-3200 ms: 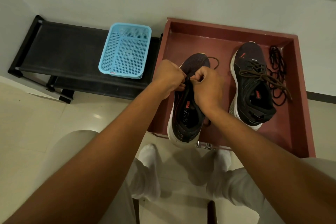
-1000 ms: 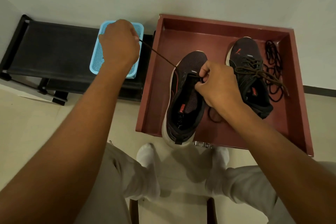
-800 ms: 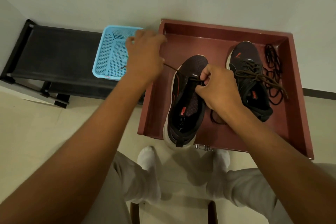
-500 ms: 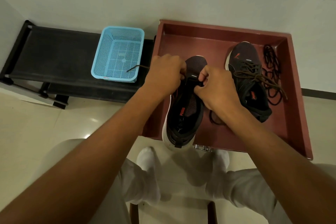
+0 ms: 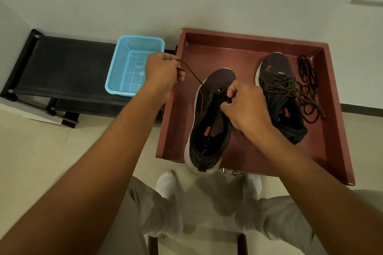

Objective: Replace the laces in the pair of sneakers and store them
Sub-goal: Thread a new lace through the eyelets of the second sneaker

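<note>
**Relacing, near sneaker: lace drawn out to the left**

Left hand (image 5: 163,72) raised over the tray's left wall, knuckles up, fingers curled and pinched shut on the thin brown shoelace (image 5: 191,74). Lace taut, running down and right from that hand to the front eyelets of the near black mesh sneaker with white sole (image 5: 209,128). Right hand (image 5: 245,105) low over the tongue area of the same sneaker, fingers clenched together at the eyelets; pinched on the lace or on the shoe's upper, cannot tell, since the fingertips lie under the hand.

Hidden or unclear: eyelet row mostly covered by the right hand; free end of the lace lost inside the left fist. Both forearms cut by the lower frame edge. Heel of the near sneaker overhanging the front edge of the shallow dark-red rectangular tray (image 5: 335,130).

Task items: near sneaker open, red lettering visible on the insole. Second black mesh sneaker (image 5: 277,91) further right in the tray, toe toward the wall, laced with a brown lace, its ends trailing loose to the right. Loose bundle of black laces (image 5: 308,85) just beside it along the tray's right wall. Light-blue perforated plastic basket (image 5: 132,64) on the low black bench (image 5: 68,70), left of the tray.
</note>
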`<action>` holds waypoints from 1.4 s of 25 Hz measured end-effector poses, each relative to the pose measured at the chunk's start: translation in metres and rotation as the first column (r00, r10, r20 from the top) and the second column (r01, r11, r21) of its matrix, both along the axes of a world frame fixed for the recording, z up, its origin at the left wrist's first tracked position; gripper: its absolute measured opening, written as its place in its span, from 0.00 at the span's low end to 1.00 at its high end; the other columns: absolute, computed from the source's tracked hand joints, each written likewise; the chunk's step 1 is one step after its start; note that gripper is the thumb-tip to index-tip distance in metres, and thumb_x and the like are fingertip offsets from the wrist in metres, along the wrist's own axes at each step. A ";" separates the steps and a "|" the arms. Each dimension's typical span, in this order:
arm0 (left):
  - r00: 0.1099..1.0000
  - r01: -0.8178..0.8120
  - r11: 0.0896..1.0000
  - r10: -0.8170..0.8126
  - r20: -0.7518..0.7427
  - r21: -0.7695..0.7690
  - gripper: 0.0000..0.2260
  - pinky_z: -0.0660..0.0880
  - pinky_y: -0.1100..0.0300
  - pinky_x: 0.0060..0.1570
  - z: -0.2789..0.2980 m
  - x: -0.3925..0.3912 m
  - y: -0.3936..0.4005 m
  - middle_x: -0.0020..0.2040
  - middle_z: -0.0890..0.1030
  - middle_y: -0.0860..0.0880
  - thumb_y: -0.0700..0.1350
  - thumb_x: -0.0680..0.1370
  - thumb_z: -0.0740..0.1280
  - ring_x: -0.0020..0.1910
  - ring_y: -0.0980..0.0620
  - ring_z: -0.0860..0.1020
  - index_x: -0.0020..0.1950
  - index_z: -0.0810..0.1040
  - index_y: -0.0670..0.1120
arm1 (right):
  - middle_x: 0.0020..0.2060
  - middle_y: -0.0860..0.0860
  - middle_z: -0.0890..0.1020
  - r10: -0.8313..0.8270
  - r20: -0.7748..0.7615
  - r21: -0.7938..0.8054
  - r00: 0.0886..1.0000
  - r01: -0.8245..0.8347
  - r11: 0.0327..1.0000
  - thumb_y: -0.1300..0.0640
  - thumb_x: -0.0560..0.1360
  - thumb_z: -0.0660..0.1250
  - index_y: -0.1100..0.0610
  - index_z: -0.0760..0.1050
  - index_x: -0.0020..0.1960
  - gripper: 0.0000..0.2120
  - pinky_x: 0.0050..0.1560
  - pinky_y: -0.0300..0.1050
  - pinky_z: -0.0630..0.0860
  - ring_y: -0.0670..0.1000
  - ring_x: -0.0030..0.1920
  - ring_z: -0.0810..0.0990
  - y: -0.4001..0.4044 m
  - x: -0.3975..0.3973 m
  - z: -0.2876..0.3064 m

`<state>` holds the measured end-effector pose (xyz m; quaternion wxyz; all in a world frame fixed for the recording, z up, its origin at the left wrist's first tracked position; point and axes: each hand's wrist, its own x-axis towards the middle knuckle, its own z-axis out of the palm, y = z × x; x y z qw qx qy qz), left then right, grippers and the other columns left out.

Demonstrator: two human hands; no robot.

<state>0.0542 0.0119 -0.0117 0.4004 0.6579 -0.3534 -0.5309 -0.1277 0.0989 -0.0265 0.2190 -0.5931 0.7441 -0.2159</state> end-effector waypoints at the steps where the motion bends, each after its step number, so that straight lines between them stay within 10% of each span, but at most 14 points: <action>1: 0.984 0.144 0.989 -0.141 0.106 -0.024 0.12 0.78 0.58 0.35 0.000 -0.003 0.005 0.41 0.80 0.46 0.32 0.81 0.59 0.32 0.53 0.77 0.56 0.78 0.44 | 0.34 0.47 0.77 0.003 0.007 0.001 1.000 -0.003 1.000 0.63 0.70 0.75 0.52 0.74 0.42 0.11 0.36 0.47 0.78 0.48 0.34 0.77 0.000 0.000 0.000; 6: 0.645 0.645 0.762 -0.499 0.580 -0.061 0.10 0.72 0.69 0.39 -0.021 -0.024 0.022 0.40 0.80 0.56 0.39 0.74 0.72 0.40 0.56 0.80 0.54 0.83 0.48 | 0.34 0.48 0.77 -0.002 0.048 0.019 0.999 0.001 1.000 0.62 0.70 0.76 0.54 0.75 0.43 0.10 0.35 0.47 0.77 0.48 0.33 0.77 -0.002 -0.001 -0.002; 10: 0.759 0.525 0.845 -0.412 0.504 -0.099 0.03 0.83 0.50 0.47 -0.037 -0.030 0.023 0.38 0.84 0.49 0.42 0.74 0.77 0.40 0.51 0.84 0.42 0.85 0.45 | 0.34 0.48 0.77 -0.027 0.071 0.035 0.997 0.024 0.999 0.61 0.69 0.77 0.54 0.74 0.43 0.11 0.37 0.48 0.78 0.49 0.34 0.76 -0.003 -0.003 -0.001; 22: 0.941 0.199 0.953 -0.120 0.316 -0.230 0.06 0.73 0.63 0.29 -0.019 -0.021 0.008 0.40 0.85 0.42 0.36 0.82 0.63 0.26 0.59 0.78 0.46 0.75 0.43 | 0.37 0.48 0.77 -0.051 0.146 0.142 0.988 0.030 0.989 0.59 0.71 0.78 0.53 0.75 0.50 0.13 0.34 0.39 0.71 0.47 0.35 0.76 -0.007 -0.005 -0.003; 26: 0.935 0.240 0.955 -0.180 0.306 -0.172 0.04 0.71 0.66 0.25 -0.015 -0.019 0.008 0.42 0.85 0.40 0.35 0.83 0.61 0.25 0.60 0.78 0.50 0.73 0.42 | 0.33 0.49 0.80 -0.048 0.274 0.122 0.961 0.014 0.992 0.58 0.78 0.73 0.53 0.81 0.56 0.07 0.39 0.45 0.80 0.48 0.34 0.82 -0.010 -0.011 -0.005; 35: 0.869 0.334 0.928 -0.234 0.437 -0.167 0.04 0.79 0.52 0.40 -0.023 -0.015 0.004 0.37 0.86 0.47 0.38 0.81 0.63 0.30 0.56 0.82 0.48 0.75 0.44 | 0.39 0.47 0.80 0.081 -0.030 0.099 0.996 -0.078 0.992 0.51 0.80 0.70 0.55 0.81 0.46 0.08 0.45 0.47 0.76 0.52 0.42 0.80 -0.014 -0.023 -0.004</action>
